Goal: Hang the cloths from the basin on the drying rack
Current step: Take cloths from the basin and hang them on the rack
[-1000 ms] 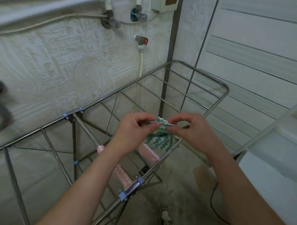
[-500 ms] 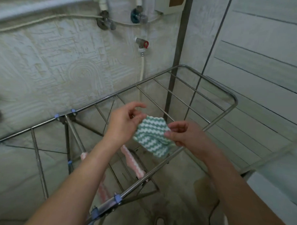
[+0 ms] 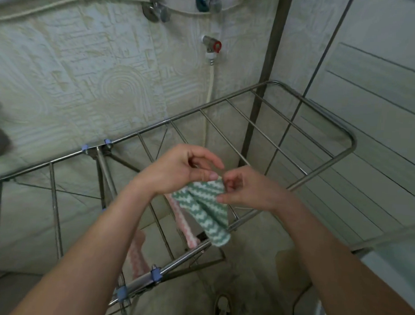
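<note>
Green-white cloth (image 3: 203, 210) pinched at top edge by left hand (image 3: 177, 171) and right hand (image 3: 250, 192); lower end dangles at rack (image 3: 317, 171) near rail.

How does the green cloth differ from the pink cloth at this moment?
The green cloth has green and white zigzags; the pink cloth is pink and white. The left hand and right hand pinch the green cloth; no hand touches the pink cloth, which hangs lower in the drying rack. Both are small and patterned.
</note>
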Available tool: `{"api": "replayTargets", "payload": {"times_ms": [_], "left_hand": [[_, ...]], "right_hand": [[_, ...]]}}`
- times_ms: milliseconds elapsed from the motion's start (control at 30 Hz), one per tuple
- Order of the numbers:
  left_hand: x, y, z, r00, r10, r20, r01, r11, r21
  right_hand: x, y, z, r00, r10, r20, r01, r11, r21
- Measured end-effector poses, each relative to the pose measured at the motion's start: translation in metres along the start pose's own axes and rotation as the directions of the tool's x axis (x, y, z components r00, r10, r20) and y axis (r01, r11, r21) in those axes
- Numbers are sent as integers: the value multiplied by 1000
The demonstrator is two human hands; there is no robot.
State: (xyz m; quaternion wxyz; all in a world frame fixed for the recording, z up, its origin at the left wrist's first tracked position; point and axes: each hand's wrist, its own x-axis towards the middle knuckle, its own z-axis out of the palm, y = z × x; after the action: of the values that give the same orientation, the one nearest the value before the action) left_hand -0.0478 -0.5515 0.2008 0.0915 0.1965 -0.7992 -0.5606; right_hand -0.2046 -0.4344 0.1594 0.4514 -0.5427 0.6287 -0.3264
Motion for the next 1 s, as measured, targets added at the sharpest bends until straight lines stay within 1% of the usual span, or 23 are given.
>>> {"api": "replayTargets", "payload": {"times_ms": [67, 100, 167, 200, 233, 300, 333, 400, 467, 567, 600, 667, 733, 767, 800, 833, 900, 933, 967, 1000], "left_hand": [[-1, -4, -14, 995, -86, 58, 82, 994, 71], [-1, -6, -20, 986, -126, 110, 114, 988, 107], [0, -8, -26, 959, -175, 222, 146, 979, 142], [1, -8, -27, 953, -177, 245, 152, 981, 120], [2, -9, -27, 957, -170, 237, 156, 985, 80], [5, -10, -26, 973, -147, 175, 150, 989, -4], [6, -12, -26, 980, -138, 140, 143, 989, -25], [9, -14, -26, 989, -129, 67, 130, 991, -8], [14, -16, -29, 991, -130, 32, 128, 991, 47], [22, -22, -39, 987, -159, 31, 151, 974, 170], [26, -25, -42, 984, -174, 30, 163, 961, 223], [37, -32, -43, 981, -191, 13, 177, 928, 329], [53, -40, -35, 983, -175, -51, 180, 893, 412], [63, -45, -28, 983, -161, -89, 183, 878, 441], [71, -51, -19, 983, -144, -113, 180, 865, 469], [82, -58, -9, 985, -128, -120, 171, 854, 492], [100, -71, 10, 988, -107, -107, 148, 835, 529], [107, -76, 19, 990, -98, -100, 137, 828, 544], [112, -80, 27, 992, -84, -95, 122, 822, 556], [117, -83, 34, 994, -65, -90, 105, 821, 561]], "right_hand": [[-3, 8, 0, 998, 51, -32, -54, 994, -93], [-5, 12, 0, 997, 62, -55, -69, 988, -136], [-10, 11, 2, 994, 27, -109, -50, 976, -213], [-11, 10, 2, 992, 4, -123, -30, 977, -209], [-13, 7, 2, 992, -9, -123, -12, 986, -167], [-14, 3, 4, 995, 1, -103, -7, 999, -53], [-14, 3, 6, 995, 15, -102, -15, 1000, 7], [-13, 5, 8, 993, 39, -115, -29, 995, 93], [-13, 4, 8, 990, 82, -112, -69, 991, 114], [-13, 6, 15, 976, 193, -105, -182, 978, 105], [-12, 8, 19, 971, 218, -99, -203, 969, 144], [-6, 15, 30, 957, 274, -97, -235, 926, 296], [0, 25, 34, 919, 362, -158, -273, 871, 408], [2, 31, 33, 892, 408, -197, -300, 858, 418], [4, 37, 32, 865, 442, -237, -330, 857, 396], [5, 44, 30, 841, 461, -285, -368, 871, 324], [6, 57, 24, 810, 447, -379, -463, 885, 53], [5, 62, 22, 800, 435, -413, -506, 860, -74], [5, 66, 20, 793, 427, -434, -535, 829, -163], [5, 69, 18, 790, 422, -445, -552, 805, -216]]}}
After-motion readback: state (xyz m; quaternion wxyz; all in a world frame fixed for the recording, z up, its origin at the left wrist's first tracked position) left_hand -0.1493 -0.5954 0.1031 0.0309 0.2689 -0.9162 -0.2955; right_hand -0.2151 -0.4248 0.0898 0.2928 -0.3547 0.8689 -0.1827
